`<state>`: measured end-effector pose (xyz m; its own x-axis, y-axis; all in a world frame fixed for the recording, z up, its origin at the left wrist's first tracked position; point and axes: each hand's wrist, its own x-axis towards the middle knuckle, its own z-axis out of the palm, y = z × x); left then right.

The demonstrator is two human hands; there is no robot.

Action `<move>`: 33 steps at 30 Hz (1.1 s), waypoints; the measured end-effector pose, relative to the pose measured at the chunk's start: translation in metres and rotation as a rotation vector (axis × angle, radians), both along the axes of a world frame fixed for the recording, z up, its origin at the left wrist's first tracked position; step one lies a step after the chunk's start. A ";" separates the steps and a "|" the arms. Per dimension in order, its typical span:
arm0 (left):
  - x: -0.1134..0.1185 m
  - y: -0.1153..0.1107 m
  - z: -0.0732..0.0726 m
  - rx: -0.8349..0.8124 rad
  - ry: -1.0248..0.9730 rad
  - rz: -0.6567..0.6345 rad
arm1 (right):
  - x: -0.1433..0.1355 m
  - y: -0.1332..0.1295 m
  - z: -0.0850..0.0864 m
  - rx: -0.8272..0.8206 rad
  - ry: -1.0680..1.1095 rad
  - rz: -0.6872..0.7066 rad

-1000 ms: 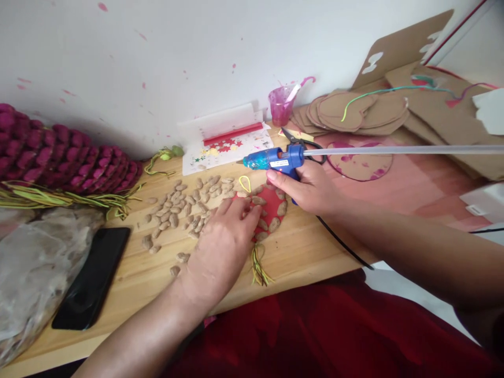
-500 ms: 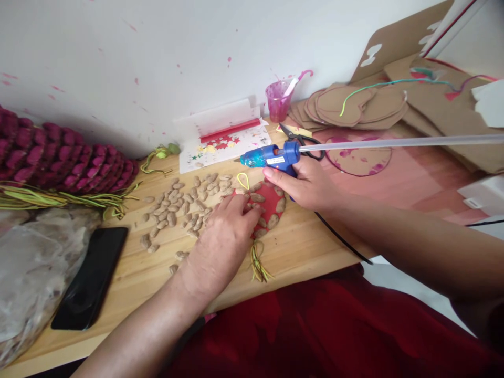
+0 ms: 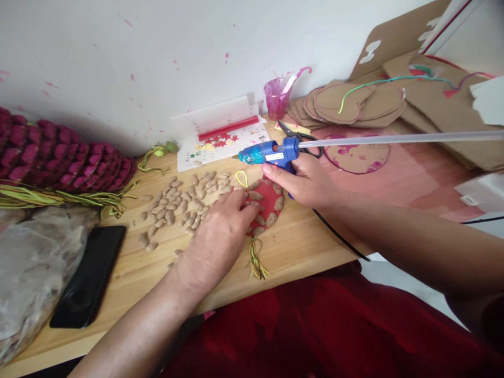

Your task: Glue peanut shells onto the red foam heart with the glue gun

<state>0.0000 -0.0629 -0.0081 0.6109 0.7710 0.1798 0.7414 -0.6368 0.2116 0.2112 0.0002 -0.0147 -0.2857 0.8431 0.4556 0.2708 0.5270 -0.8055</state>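
My right hand (image 3: 305,181) grips a blue hot glue gun (image 3: 271,153) with its nozzle pointing left; a long clear glue stick (image 3: 394,138) runs out of its back. Below it, a red cutout (image 3: 269,195) lies on the table with peanuts (image 3: 271,219) set around its edge and inside. Over its left part is my left hand (image 3: 226,215), fingers bent and closed at a peanut; the fingertips are partly hidden. A yellow loop (image 3: 241,179) sticks out at the cutout's top, and a yellow-green tassel (image 3: 256,262) hangs from its bottom.
Loose peanuts (image 3: 169,202) spread to the left. Scissors (image 3: 311,144) lie behind the glue gun, near a pink-stained cup (image 3: 276,100) and stacked cardboard cutouts (image 3: 338,105). A black phone (image 3: 88,278), a plastic bag (image 3: 39,268) and magenta stacked pieces (image 3: 59,152) occupy the left side.
The whole view has shifted slightly. My left hand has barely moved at the red cutout, and the glue gun stays in my right hand, held above it.
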 end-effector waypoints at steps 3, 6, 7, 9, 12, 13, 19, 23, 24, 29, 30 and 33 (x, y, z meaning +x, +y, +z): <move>-0.006 0.005 -0.005 -0.016 -0.072 -0.012 | 0.001 0.000 -0.001 -0.017 -0.005 -0.008; -0.010 0.008 0.001 0.004 -0.095 -0.007 | 0.002 0.000 -0.001 -0.034 0.005 -0.005; -0.012 0.009 0.005 0.024 -0.103 -0.006 | 0.002 0.000 -0.001 -0.041 0.009 -0.002; -0.014 0.010 0.013 0.072 -0.126 0.006 | 0.003 0.000 -0.002 -0.060 0.014 0.000; -0.017 0.012 0.022 0.091 -0.143 0.032 | 0.003 -0.001 -0.002 -0.084 0.022 0.000; -0.018 0.013 0.023 0.083 -0.140 0.037 | 0.003 -0.001 -0.002 -0.090 0.023 0.006; -0.020 0.014 0.023 -0.005 -0.063 0.049 | 0.003 -0.003 0.001 -0.094 0.009 -0.019; -0.020 0.014 0.024 -0.014 -0.060 0.027 | 0.003 -0.004 0.003 -0.101 -0.001 -0.051; -0.019 0.014 0.024 -0.002 -0.072 0.005 | 0.003 -0.004 0.003 -0.100 -0.007 -0.053; -0.012 0.011 0.021 0.013 -0.116 -0.159 | 0.003 -0.002 0.002 -0.055 -0.024 -0.034; -0.010 0.010 0.021 0.005 -0.108 -0.172 | 0.003 -0.002 0.001 -0.051 -0.023 -0.034; -0.006 0.007 0.020 -0.011 -0.073 -0.178 | 0.003 -0.002 0.000 -0.051 -0.018 -0.027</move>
<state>-0.0056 -0.0556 0.0118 0.7237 0.6538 0.2208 0.5992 -0.7541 0.2688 0.2142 -0.0017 -0.0146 -0.2698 0.8728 0.4068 0.2989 0.4775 -0.8263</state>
